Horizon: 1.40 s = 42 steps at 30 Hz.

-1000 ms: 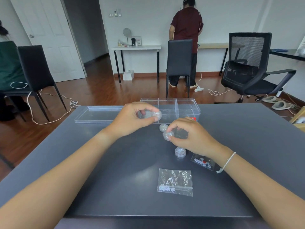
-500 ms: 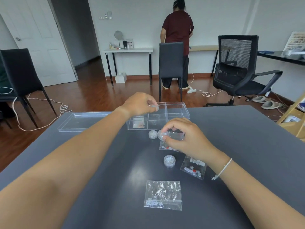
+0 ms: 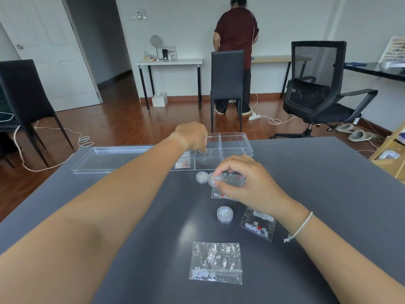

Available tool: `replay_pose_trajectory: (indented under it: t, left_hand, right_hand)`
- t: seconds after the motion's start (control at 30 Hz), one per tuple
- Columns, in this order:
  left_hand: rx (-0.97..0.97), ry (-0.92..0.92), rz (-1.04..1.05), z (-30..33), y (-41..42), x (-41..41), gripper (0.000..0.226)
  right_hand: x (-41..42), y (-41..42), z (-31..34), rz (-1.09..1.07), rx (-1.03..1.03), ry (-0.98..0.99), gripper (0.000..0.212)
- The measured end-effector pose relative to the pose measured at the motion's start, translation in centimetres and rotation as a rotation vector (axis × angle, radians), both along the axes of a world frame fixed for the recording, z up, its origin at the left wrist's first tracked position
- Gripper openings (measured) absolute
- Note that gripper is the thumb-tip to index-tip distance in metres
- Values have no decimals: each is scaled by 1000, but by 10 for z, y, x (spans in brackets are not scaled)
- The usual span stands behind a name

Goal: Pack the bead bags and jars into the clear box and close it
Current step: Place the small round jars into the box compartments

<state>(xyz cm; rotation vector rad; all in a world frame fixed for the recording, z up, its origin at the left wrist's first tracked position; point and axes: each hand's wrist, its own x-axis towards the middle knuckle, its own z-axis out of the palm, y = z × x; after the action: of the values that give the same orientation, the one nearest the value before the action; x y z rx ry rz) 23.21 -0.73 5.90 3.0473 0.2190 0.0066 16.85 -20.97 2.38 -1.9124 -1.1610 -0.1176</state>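
Note:
The clear divided box (image 3: 237,148) stands at the table's far edge, its lid (image 3: 105,159) lying flat to its left. A bead bag (image 3: 183,164) lies in its left compartment. My left hand (image 3: 192,136) reaches down into the middle compartment, fingertips pinched on a small jar that is mostly hidden. My right hand (image 3: 247,179) grips a second jar (image 3: 213,179) just above a bead bag (image 3: 232,183). Another jar (image 3: 202,177) stands beside it, and one more jar (image 3: 224,214) sits nearer me. Two bead bags (image 3: 258,226) (image 3: 215,262) lie flat close to me.
The dark grey table (image 3: 317,194) ends just behind the box. A wooden shelf (image 3: 392,154) stands off its right edge. Beyond are black chairs (image 3: 226,80), an office chair (image 3: 317,91), floor cables and a person standing with their back turned.
My left hand carried a jar forward from above the table and down into the box's middle compartment. My right hand stayed over the bag with its jar. The view tilted.

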Motion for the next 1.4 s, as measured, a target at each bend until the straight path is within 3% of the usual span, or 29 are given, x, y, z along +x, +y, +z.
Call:
replay_pose_trajectory:
  t: [0.33, 0.47, 0.83, 1.2, 1.4]
  left_hand:
    - [69, -12, 7, -3, -4, -3, 21]
    - [-52, -63, -7, -1, -2, -16, 20]
    - [-392, -454, -26, -16, 36, -82, 14]
    - [-383, -497, 27, -46, 51, -111, 23]
    - [-473, -513, 64, -53, 55, -114, 23]
  right_hand:
    - [1, 0, -2, 4, 7, -2, 4]
    - [2, -1, -3, 6, 22, 6, 6]
    - [14, 1, -7, -53, 14, 82, 9]
    - [54, 30, 13, -191, 54, 47, 10]
    - [86, 52, 21, -255, -129, 84, 6]
